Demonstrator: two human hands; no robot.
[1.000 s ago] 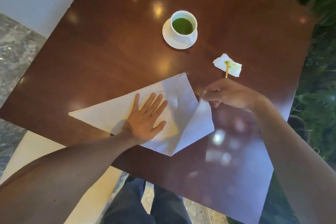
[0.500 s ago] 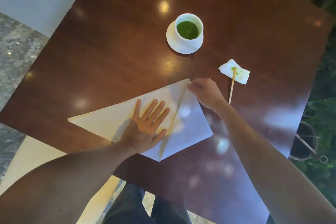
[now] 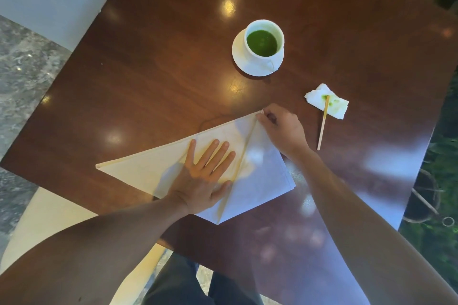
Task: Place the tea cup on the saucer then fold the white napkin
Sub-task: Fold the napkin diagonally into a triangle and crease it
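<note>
White napkin [image 3: 148,168], folded to a triangle with its right flap turned over, is lying on the brown bench [image 3: 148,82], toward the bench's near edge. Its long pointed tip is reaching away to the left of the left hand [image 3: 202,178]. That hand is lying palm-down on the napkin's middle, fingers [image 3: 218,153] straight and spread, pressing the cloth flat. Just right of the left hand, a diagonal crease is running up to the napkin's top corner. The right hand [image 3: 282,131] is resting at that corner, its fingers curled and pinching the cloth there. Beyond the napkin's top corner, the tea cup [image 3: 264,41], filled with green liquid, is standing on the saucer [image 3: 239,57]. Right of the right hand, a wooden stirrer [image 3: 323,126] is lying with its upper end on a green-stained tissue [image 3: 339,109].
</note>
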